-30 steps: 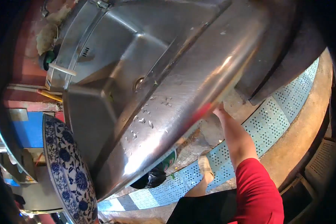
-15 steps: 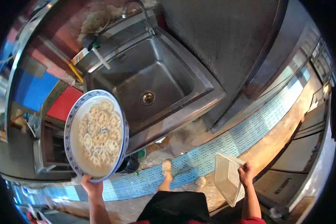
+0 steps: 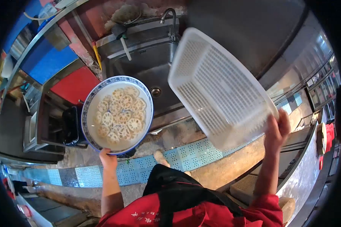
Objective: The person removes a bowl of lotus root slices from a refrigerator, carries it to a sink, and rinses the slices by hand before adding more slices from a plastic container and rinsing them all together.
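Note:
My left hand [image 3: 108,159] grips the near rim of a large white bowl [image 3: 91,133] with a blue patterned band. Sliced lotus root [image 3: 121,118] lies in liquid inside it. The bowl is beside the left front edge of a steel sink [image 3: 169,120], hiding part of it. My right hand [image 3: 278,128] is closed on the near right end of a white plastic basket [image 3: 227,81] with slotted walls. The basket is tilted, its open side facing up and towards me, over the sink's right part. Nothing shows inside the basket.
A curved faucet [image 3: 173,28] rises behind the sink. A white-handled tool with a dark head [image 3: 119,30] rests at its back left corner. Blue perforated mats [image 3: 178,157] cover the floor strip. A black bin bag [image 3: 71,126] hangs left of the bowl; a steel counter [image 3: 305,166] stands right.
The basket has swung up from low on the right to over the sink. The bowl appears farther right and slightly higher in view, still in my left hand. My view has shifted.

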Demonstrator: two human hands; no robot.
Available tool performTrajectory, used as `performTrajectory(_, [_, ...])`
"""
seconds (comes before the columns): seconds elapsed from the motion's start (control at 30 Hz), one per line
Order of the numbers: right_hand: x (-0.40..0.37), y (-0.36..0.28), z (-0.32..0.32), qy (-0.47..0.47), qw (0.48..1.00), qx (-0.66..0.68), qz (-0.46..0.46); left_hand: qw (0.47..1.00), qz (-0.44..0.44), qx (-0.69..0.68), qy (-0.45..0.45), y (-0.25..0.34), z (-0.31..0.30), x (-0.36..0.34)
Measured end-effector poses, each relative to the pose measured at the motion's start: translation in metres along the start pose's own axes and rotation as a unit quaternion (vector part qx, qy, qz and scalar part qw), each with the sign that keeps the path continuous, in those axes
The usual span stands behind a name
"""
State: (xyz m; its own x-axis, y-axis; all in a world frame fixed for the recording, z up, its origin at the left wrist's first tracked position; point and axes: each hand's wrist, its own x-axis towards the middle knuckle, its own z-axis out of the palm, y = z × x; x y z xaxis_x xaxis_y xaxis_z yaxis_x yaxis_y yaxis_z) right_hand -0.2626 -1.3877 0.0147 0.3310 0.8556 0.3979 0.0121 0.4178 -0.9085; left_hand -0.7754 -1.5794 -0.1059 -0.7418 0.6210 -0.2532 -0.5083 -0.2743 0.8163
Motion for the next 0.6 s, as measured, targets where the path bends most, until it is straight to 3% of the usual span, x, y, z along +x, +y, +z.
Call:
performTrajectory(0.07, [0.027, 0.020, 0.058, -0.119, 0.990, 0.041, -0.060, 1.000, -0.021, 0.004, -0.010, 0.000, -0.002, -0.001])
performTrajectory(0.13, [0.050, 0.039, 0.133, -0.229, 0.962, -0.041, -0.141, 1.000, 0.003, 0.009, -0.005, 0.001, 0.017, -0.014])
performTrajectory(0.2, [0.064, 0.079, 0.200, -0.343, 0.921, -0.086, -0.163, 0.999, 0.033, 0.005, 0.021, 0.001, 0.012, -0.009])
performTrajectory(0.23, [0.065, 0.101, 0.232, -0.377, 0.898, -0.112, -0.199, 0.967, 0.141, 0.212, -0.020, -0.002, -0.002, -0.010])
performTrajectory(0.27, [0.061, 0.123, 0.260, -0.407, 0.873, -0.134, -0.235, 0.879, 0.230, 0.413, -0.062, -0.005, -0.017, -0.010])
performTrajectory(0.3, [0.055, 0.148, 0.279, -0.444, 0.836, -0.172, -0.272, 0.747, 0.343, 0.555, -0.127, -0.005, -0.038, -0.012])
performTrajectory(0.33, [0.048, 0.172, 0.290, -0.462, 0.829, -0.163, -0.270, 0.751, 0.334, 0.560, -0.108, -0.003, -0.040, -0.014])
performTrajectory(0.4, [0.040, 0.212, 0.296, -0.600, 0.677, -0.256, -0.342, 0.709, 0.420, 0.562, -0.075, -0.004, -0.025, -0.013])
performTrajectory(0.43, [0.039, 0.233, 0.296, -0.612, 0.668, -0.246, -0.345, 0.760, 0.411, 0.494, -0.098, -0.004, -0.016, -0.013])
performTrajectory(0.53, [0.045, 0.270, 0.286, -0.664, 0.606, -0.257, -0.354, 0.802, 0.325, 0.499, -0.041, -0.018, -0.039, -0.022])
performTrajectory(0.57, [0.049, 0.273, 0.283, -0.667, 0.595, -0.280, -0.349, 0.962, 0.155, 0.225, 0.018, -0.014, -0.019, -0.025])
performTrajectory(0.6, [0.052, 0.278, 0.283, -0.670, 0.585, -0.303, -0.343, 0.961, 0.155, 0.226, 0.033, -0.019, -0.030, -0.025])
